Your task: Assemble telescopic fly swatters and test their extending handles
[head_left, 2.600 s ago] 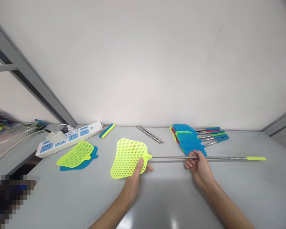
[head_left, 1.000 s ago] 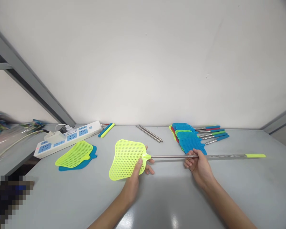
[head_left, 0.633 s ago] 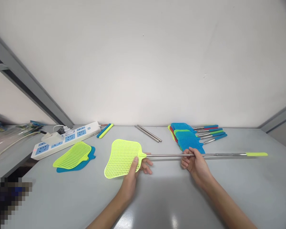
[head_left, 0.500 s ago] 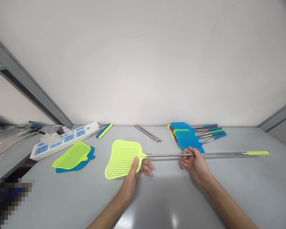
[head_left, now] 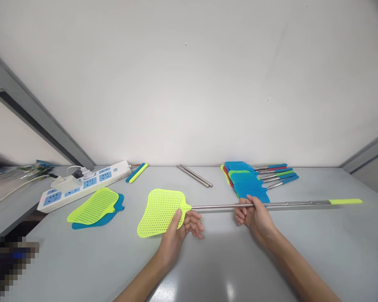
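Yellow-green mesh of the fly swatter head is being pinched at its neck by the left hand, while the right hand is closing its grip around the extended steel rod, keeping it level just above the grey tabletop. Farther back, finished swatters are lying stacked beside loose rods, spare heads and a power strip.

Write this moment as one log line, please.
left hand: holds yellow swatter head | right hand: grips steel rod | table: swatter pile

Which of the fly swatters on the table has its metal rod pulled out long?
The yellow-green swatter gripped by both hands, left on its head, right on the rod. The stacked ones behind have short rods.
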Demonstrator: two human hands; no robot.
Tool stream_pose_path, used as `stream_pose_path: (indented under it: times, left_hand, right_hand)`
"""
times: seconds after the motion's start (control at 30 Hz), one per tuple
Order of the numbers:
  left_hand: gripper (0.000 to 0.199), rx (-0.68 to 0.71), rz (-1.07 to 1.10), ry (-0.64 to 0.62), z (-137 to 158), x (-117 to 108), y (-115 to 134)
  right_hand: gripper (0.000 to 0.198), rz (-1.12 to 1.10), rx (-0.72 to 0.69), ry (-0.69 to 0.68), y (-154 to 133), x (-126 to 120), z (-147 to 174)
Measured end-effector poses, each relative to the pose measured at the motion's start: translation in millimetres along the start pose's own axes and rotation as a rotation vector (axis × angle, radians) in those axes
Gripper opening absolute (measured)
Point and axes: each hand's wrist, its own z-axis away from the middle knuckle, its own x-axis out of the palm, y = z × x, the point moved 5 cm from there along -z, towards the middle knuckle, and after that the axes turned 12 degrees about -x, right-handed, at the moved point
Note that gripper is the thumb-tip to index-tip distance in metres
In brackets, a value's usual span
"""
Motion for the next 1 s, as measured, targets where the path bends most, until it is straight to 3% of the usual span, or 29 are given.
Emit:
stream_pose_path:
  times: [1.0]
  left_hand:
    - [0.045, -0.041, -0.05, -0.092, 1, 12, -10]
  right_hand:
    - [0.048, 0.008, -0.006, -0.082, 7, 13, 3]
